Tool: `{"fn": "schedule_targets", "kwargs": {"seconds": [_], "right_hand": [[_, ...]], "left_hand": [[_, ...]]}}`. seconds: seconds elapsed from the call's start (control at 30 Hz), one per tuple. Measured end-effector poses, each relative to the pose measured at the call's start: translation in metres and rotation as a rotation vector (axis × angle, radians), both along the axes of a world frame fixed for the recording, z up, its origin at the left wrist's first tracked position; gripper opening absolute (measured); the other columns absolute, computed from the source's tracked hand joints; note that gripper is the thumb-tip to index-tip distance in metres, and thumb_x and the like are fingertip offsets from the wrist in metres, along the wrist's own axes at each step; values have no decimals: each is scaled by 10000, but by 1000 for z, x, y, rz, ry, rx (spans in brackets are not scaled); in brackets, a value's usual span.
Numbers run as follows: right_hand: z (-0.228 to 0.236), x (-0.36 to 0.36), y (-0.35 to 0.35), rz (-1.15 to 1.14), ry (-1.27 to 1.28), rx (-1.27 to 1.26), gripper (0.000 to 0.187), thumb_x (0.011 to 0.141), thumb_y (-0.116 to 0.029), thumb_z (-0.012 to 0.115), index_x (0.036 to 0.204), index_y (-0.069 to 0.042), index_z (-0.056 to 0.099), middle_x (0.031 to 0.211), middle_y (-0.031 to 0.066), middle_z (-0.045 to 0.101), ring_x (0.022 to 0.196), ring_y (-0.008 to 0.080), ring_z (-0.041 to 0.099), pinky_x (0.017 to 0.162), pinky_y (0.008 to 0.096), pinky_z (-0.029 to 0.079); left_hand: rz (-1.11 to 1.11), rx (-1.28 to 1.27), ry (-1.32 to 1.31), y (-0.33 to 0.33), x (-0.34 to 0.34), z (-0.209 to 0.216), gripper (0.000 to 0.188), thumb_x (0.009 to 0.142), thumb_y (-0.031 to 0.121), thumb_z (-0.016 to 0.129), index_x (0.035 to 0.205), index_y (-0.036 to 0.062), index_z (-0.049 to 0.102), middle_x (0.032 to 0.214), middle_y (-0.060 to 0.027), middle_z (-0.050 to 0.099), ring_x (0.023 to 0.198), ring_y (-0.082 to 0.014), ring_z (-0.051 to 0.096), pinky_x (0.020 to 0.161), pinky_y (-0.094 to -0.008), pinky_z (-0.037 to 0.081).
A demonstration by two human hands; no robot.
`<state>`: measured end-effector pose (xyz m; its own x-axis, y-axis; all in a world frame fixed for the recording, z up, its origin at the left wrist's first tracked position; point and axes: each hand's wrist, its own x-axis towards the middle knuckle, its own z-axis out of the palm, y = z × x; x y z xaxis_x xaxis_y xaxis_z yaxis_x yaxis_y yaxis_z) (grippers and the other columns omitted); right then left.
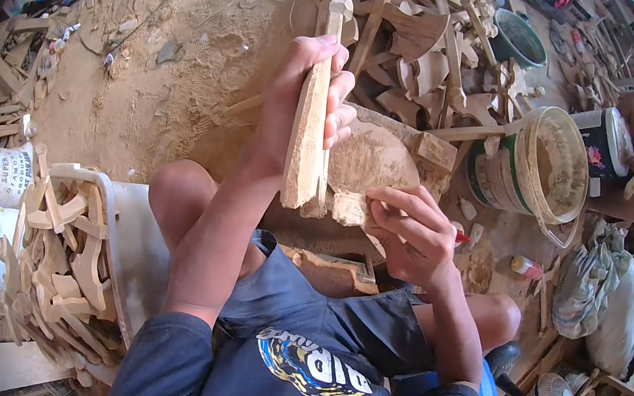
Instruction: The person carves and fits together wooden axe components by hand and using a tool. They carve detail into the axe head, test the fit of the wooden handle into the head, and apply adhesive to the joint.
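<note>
Left hand: grasped long pale wooden piece. Right hand: pinched small, rough, pale block. Right of both: stood white-and-green plastic bucket, pale-brown residue inside.

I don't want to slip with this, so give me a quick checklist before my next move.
1. Left hand wrapped around the long wooden piece: ok.
2. Right hand pinching the small pale piece: ok.
3. Red object at the right hand identified: cannot tell, mostly hidden.
4. Bucket apart from both hands: ok.
5. Floor ahead free of loose wood: not ok, heaped.
</note>
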<state>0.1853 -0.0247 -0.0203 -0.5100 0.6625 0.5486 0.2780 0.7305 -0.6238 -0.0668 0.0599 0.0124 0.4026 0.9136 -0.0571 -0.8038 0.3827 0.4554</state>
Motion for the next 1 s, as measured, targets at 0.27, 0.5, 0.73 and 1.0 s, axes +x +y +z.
{"fn": "schedule_targets", "kwargs": {"seconds": [0.27, 0.5, 0.73, 1.0], "right_hand": [[-10, -9, -24, -28, -144, 66, 294, 726, 100, 811, 1001, 9, 759, 1239, 111, 743, 961, 283, 727, 785, 399, 583], [2, 0, -23, -88, -148, 0, 316, 718, 64, 842, 1019, 5, 762, 1194, 107, 754, 961, 291, 730, 808, 403, 593], [7, -15, -38, -120, -390, 90, 363, 649, -1, 762, 1011, -21, 752, 1362, 98, 681, 1122, 269, 692, 900, 412, 550], [22, -16, -28, -178, -233, -35, 238, 794, 64, 809, 1020, 4, 760, 1020, 136, 727, 880, 334, 703, 737, 416, 578]], "left_hand": [[70, -65, 63, -3, 2, -2, 326, 1090, 420, 516, 1001, 111, 572, 661, -16, 569, 462, -167, 569, 425, -309, 498], [305, -122, 256, -6, 9, 10, 328, 1079, 471, 552, 969, 161, 551, 629, 41, 509, 436, -111, 506, 425, -281, 477], [527, 277, 872, -4, 17, -20, 304, 1137, 437, 504, 981, 176, 511, 685, 54, 470, 475, -71, 466, 456, -224, 451], [616, 279, 833, -3, 23, -23, 287, 1137, 394, 515, 979, 155, 523, 802, 24, 480, 558, -66, 460, 493, -231, 449]]}}
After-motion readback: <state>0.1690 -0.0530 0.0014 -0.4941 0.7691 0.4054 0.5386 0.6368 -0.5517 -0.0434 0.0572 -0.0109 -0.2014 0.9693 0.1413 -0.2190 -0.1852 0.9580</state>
